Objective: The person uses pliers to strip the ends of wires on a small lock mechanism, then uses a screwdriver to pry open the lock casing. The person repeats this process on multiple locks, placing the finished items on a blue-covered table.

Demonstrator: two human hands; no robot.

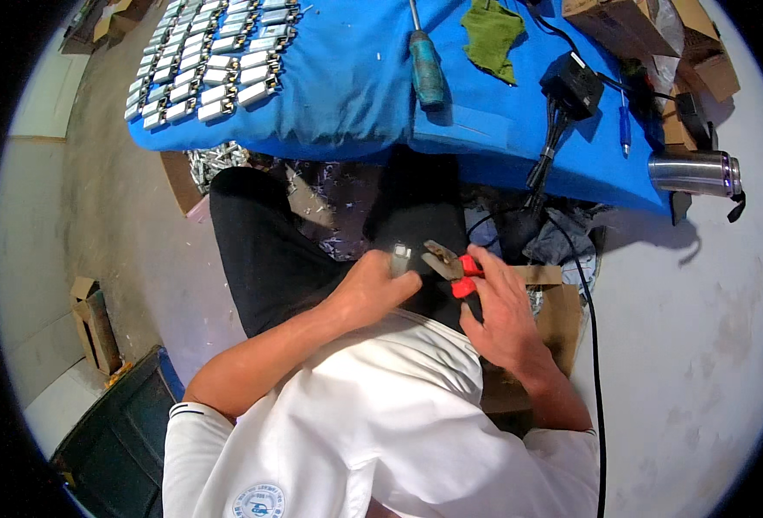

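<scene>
Above my lap, my left hand (368, 292) is closed around a small pale rectangular piece that looks like a lighter (401, 257), its end sticking up past the thumb. My right hand (506, 315) grips pliers (467, 266) with red and black handles. Their metal jaws are parted and point at the pale piece, a short gap away from it. Rows of similar small silvery-white lighters (217, 93) lie at the far left of the blue-covered table (347, 95).
On the table lie a teal-handled screwdriver (427, 73), a green cloth (492, 39), a black adapter (573, 85) with cables, a blue pen (625, 129) and a steel flask (694, 173). A black cable (595, 363) hangs at my right. Beneath stands a box of small metal pieces (217, 164).
</scene>
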